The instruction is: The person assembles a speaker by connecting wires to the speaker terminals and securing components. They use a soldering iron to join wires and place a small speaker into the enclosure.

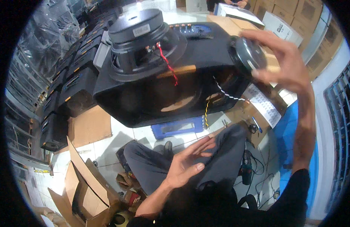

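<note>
My right hand (pixel 286 62) is closed round a small round black speaker (pixel 250 55) with a shiny face, at the right end of a black speaker box (pixel 144 104). My left hand (pixel 190 162) hovers over my lap, fingers stretched and nothing in it. On top of the box sits a large woofer (pixel 135 41), magnet up, with a red twisted wire (pixel 168 65) hanging from its terminals. Through the box's cut-outs come a white-and-black twisted wire (pixel 228 95) and a yellow-and-black one (pixel 207 113). A circuit panel (pixel 194 30) lies along the box's top.
Under the box stands a blue plastic stool (pixel 178 128). A printed sheet (pixel 262 105) and a blue pen (pixel 257 125) lie on cardboard at right, near a power drill (pixel 246 170). More speaker boxes (pixel 78 96) line the left. An open carton (pixel 88 189) is lower left. Another person's hands (pixel 237 3) show far off.
</note>
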`<state>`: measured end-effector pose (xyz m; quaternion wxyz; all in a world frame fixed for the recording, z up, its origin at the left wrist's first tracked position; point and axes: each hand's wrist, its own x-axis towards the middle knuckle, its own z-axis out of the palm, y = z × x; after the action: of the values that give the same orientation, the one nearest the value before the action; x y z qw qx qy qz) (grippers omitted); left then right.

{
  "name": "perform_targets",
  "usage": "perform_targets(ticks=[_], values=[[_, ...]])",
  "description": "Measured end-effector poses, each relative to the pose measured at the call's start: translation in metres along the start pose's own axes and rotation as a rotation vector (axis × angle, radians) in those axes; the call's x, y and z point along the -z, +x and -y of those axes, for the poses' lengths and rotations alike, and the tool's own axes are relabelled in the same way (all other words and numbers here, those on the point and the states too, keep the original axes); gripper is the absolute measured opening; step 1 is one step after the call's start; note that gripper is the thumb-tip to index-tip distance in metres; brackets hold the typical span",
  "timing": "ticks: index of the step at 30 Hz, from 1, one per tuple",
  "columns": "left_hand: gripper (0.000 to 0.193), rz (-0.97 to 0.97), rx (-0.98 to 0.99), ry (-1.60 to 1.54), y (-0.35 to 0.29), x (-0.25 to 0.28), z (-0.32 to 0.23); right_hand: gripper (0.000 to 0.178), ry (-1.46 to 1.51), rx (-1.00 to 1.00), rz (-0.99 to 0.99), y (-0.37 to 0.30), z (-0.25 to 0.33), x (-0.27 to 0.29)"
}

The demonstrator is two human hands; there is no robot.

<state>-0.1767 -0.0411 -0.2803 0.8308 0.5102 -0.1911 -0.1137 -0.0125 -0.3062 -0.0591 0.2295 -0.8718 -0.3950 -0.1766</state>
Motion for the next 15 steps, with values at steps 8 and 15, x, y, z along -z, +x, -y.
perform_targets(ticks=[8, 15], values=[[0.071, -0.043, 0.051, 0.033, -0.007, 0.000, 0.002, 0.066, 0.002, -0.034, 0.275, 0.079, -0.037, -0.004], [0.068, -0.150, 0.061, 0.025, -0.012, 0.009, 0.015, 0.061, -0.352, -0.269, 0.221, 0.097, -0.027, -0.011]])
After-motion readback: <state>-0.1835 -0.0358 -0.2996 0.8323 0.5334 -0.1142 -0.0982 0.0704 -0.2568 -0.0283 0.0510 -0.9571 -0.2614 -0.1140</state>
